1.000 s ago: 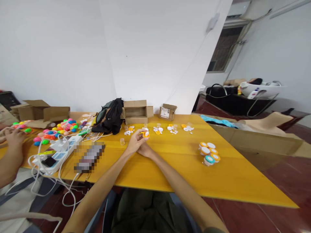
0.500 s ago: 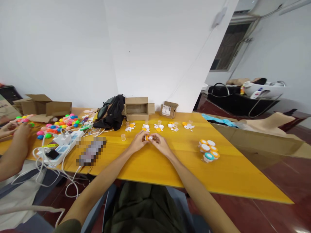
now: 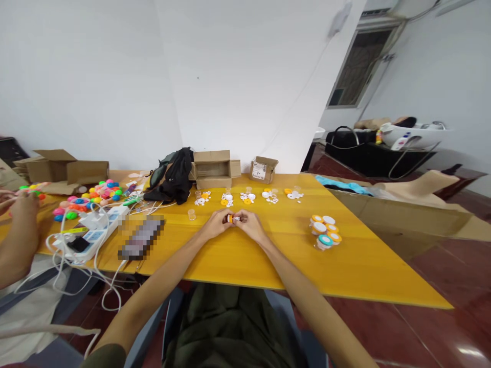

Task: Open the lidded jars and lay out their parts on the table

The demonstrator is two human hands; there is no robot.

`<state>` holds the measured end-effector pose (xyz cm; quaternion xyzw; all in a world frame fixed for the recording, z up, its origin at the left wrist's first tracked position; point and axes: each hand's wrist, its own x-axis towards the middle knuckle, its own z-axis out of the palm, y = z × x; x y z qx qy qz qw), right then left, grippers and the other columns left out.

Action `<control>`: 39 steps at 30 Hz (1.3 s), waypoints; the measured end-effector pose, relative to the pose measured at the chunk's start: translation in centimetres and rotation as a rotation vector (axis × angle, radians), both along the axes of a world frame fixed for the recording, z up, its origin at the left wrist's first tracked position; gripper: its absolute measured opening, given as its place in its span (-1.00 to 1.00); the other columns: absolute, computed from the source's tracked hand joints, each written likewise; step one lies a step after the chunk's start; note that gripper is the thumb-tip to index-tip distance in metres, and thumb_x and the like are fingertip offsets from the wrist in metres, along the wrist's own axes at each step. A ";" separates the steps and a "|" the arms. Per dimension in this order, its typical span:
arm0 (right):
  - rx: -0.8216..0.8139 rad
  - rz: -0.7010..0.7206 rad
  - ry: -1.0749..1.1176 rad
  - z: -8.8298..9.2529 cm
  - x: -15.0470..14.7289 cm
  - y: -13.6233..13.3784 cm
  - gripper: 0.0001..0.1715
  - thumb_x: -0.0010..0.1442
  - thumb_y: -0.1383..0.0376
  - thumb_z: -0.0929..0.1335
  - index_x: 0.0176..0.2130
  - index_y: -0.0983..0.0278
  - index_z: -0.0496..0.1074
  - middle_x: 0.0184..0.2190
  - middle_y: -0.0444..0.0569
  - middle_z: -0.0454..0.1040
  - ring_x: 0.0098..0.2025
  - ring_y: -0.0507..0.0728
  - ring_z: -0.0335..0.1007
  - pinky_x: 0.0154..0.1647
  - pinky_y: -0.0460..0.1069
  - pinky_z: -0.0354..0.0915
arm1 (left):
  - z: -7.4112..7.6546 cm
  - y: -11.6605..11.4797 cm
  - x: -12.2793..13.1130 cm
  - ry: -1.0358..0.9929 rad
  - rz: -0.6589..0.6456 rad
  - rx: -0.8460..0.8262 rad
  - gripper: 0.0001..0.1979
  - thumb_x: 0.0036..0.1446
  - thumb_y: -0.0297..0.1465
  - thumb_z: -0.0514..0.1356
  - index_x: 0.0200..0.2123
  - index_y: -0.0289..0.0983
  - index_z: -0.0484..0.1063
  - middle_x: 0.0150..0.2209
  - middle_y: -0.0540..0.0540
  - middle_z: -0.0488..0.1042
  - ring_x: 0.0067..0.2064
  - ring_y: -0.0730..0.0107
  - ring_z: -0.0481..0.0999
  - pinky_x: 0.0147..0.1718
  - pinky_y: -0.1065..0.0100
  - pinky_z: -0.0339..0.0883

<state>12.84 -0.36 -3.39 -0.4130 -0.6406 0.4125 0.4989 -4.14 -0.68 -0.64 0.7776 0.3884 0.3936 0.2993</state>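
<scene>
My left hand (image 3: 215, 225) and my right hand (image 3: 250, 225) meet over the middle of the yellow table (image 3: 268, 260). Both pinch one small orange and white round part (image 3: 231, 219) between their fingertips. Just beyond them lie several little heaps of white and orange pieces (image 3: 245, 197) in a row. A small clear cup (image 3: 191, 214) stands to the left of my left hand. To the right sits a cluster of round orange, white and teal lidded pots (image 3: 325, 231).
A phone (image 3: 141, 237), a white power strip (image 3: 92, 234) with cables and coloured balls (image 3: 90, 197) lie at the left. Another person's hand (image 3: 23, 209) works there. Cardboard boxes (image 3: 213, 168) and a black bag (image 3: 174, 176) stand along the wall.
My right hand came up from beside my left wrist to join the left on the small part. Both hands have sunk a little toward the table.
</scene>
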 end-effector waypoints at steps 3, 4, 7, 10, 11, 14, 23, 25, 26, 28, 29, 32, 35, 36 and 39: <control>-0.053 -0.028 0.064 -0.1 -0.2 0.3 -0.85 -0.15 0.21 0.43 -0.50 0.22 0.44 -0.51 -0.11 0.55 -0.42 0.12 0.49 -0.34 0.02 0.43 | -0.1 0.1 0.0 0.002 0.012 -0.018 -0.83 -0.06 -0.31 0.36 -0.34 -0.21 0.58 -0.46 0.02 0.49 -0.41 0.38 0.37 -0.33 0.38 0.31; -0.068 -0.031 0.082 -0.2 -0.2 0.3 -0.85 -0.17 0.21 0.44 -0.52 0.22 0.44 -0.53 -0.12 0.54 -0.44 0.12 0.48 -0.35 0.02 0.43 | -0.1 0.2 0.0 0.003 0.012 -0.019 -0.83 -0.06 -0.30 0.37 -0.35 -0.21 0.58 -0.46 0.02 0.49 -0.42 0.38 0.37 -0.33 0.38 0.31; -0.104 -0.021 0.116 -0.2 -0.2 0.4 -0.86 -0.20 0.22 0.43 -0.54 0.22 0.45 -0.58 -0.13 0.52 -0.48 0.10 0.46 -0.37 0.02 0.42 | -0.4 0.4 0.1 -0.005 -0.012 -0.006 -0.83 -0.07 -0.29 0.39 -0.36 -0.22 0.58 -0.46 0.02 0.49 -0.41 0.38 0.37 -0.33 0.37 0.32; -0.140 -0.024 0.138 0.0 -0.2 0.3 -0.88 -0.22 0.25 0.44 -0.56 0.23 0.46 -0.58 -0.13 0.52 -0.48 0.10 0.45 -0.37 0.01 0.41 | -0.4 0.5 0.2 -0.024 -0.035 -0.008 -0.85 -0.07 -0.32 0.39 -0.38 -0.22 0.59 -0.48 0.01 0.47 -0.41 0.38 0.39 -0.33 0.37 0.32; -0.154 -0.031 0.148 0.1 -0.2 0.2 -0.88 -0.23 0.26 0.44 -0.56 0.23 0.46 -0.58 -0.13 0.52 -0.48 0.10 0.46 -0.37 0.01 0.41 | -0.4 0.5 0.2 -0.028 -0.037 -0.017 -0.85 -0.08 -0.34 0.40 -0.38 -0.23 0.59 -0.48 0.01 0.47 -0.40 0.38 0.39 -0.33 0.37 0.31; -0.193 -0.054 0.191 0.5 -0.2 -0.1 -0.88 -0.28 0.29 0.45 -0.58 0.23 0.47 -0.59 -0.12 0.54 -0.48 0.10 0.46 -0.37 0.02 0.42 | -0.2 0.5 0.2 -0.041 -0.042 -0.044 -0.83 -0.10 -0.35 0.41 -0.37 -0.23 0.60 -0.46 0.00 0.48 -0.38 0.36 0.41 -0.32 0.36 0.31; -0.245 -0.076 0.249 1.3 0.2 -0.5 -0.81 -0.31 0.25 0.51 -0.57 0.23 0.51 -0.57 -0.07 0.56 -0.49 0.10 0.44 -0.36 0.03 0.42 | -0.8 1.0 0.1 -0.183 -0.043 -0.196 -0.75 -0.14 -0.39 0.43 -0.33 -0.28 0.52 -0.42 0.00 0.51 -0.38 0.40 0.46 -0.31 0.37 0.37; -0.219 -0.101 0.242 1.4 0.5 -0.5 -0.77 -0.29 0.20 0.53 -0.54 0.23 0.52 -0.56 -0.08 0.57 -0.48 0.11 0.45 -0.34 0.04 0.42 | -0.9 1.0 0.0 -0.201 -0.044 -0.230 -0.72 -0.17 -0.41 0.42 -0.32 -0.28 0.48 -0.42 0.02 0.50 -0.38 0.41 0.46 -0.29 0.38 0.37; -0.201 -0.115 0.238 1.5 0.7 -0.5 -0.75 -0.28 0.17 0.53 -0.52 0.23 0.53 -0.56 -0.08 0.57 -0.47 0.11 0.45 -0.33 0.04 0.42 | -0.9 1.1 0.0 -0.198 -0.044 -0.236 -0.70 -0.18 -0.43 0.42 -0.32 -0.28 0.47 -0.41 0.02 0.49 -0.37 0.42 0.46 -0.28 0.38 0.37; -0.165 -0.136 0.230 1.6 1.1 -0.4 -0.70 -0.25 0.12 0.53 -0.48 0.24 0.55 -0.54 -0.09 0.57 -0.45 0.12 0.46 -0.30 0.05 0.42 | -0.8 1.0 -0.1 -0.178 -0.038 -0.232 -0.69 -0.19 -0.45 0.42 -0.32 -0.27 0.45 -0.40 0.04 0.49 -0.37 0.43 0.46 -0.26 0.38 0.37; -0.150 -0.140 0.227 1.6 1.3 -0.4 -0.68 -0.24 0.11 0.53 -0.46 0.24 0.56 -0.52 -0.08 0.58 -0.42 0.13 0.48 -0.28 0.05 0.42 | -0.8 1.0 -0.1 -0.161 -0.036 -0.228 -0.69 -0.19 -0.45 0.41 -0.31 -0.27 0.45 -0.40 0.04 0.49 -0.36 0.43 0.45 -0.25 0.38 0.37; -0.120 -0.138 0.228 1.6 1.5 -0.1 -0.65 -0.22 0.09 0.54 -0.41 0.23 0.57 -0.42 -0.05 0.62 -0.31 0.17 0.52 -0.18 0.07 0.42 | -0.6 1.0 -0.2 -0.111 -0.028 -0.197 -0.70 -0.17 -0.44 0.40 -0.30 -0.27 0.45 -0.34 0.01 0.52 -0.30 0.40 0.48 -0.19 0.35 0.39; -0.112 -0.142 0.227 1.3 1.6 0.1 -0.67 -0.21 0.13 0.53 -0.39 0.22 0.55 -0.36 -0.04 0.63 -0.27 0.19 0.53 -0.14 0.08 0.43 | -0.6 1.0 -0.4 -0.077 -0.031 -0.170 -0.69 -0.15 -0.44 0.39 -0.26 -0.26 0.47 -0.26 -0.05 0.56 -0.19 0.33 0.52 -0.10 0.32 0.39; -0.115 -0.145 0.223 1.2 1.6 0.2 -0.68 -0.20 0.15 0.52 -0.39 0.22 0.54 -0.37 -0.04 0.63 -0.28 0.19 0.53 -0.15 0.08 0.43 | -0.6 1.0 -0.5 -0.067 -0.032 -0.166 -0.69 -0.15 -0.45 0.38 -0.25 -0.26 0.47 -0.24 -0.06 0.57 -0.17 0.31 0.53 -0.07 0.31 0.39; -0.115 -0.143 0.194 0.8 1.6 0.5 -0.71 -0.20 0.21 0.51 -0.39 0.22 0.49 -0.41 -0.06 0.61 -0.32 0.17 0.53 -0.19 0.07 0.44 | -0.5 1.1 -0.8 -0.030 -0.034 -0.154 -0.67 -0.14 -0.47 0.36 -0.21 -0.26 0.48 -0.20 -0.09 0.59 -0.14 0.29 0.55 -0.04 0.30 0.39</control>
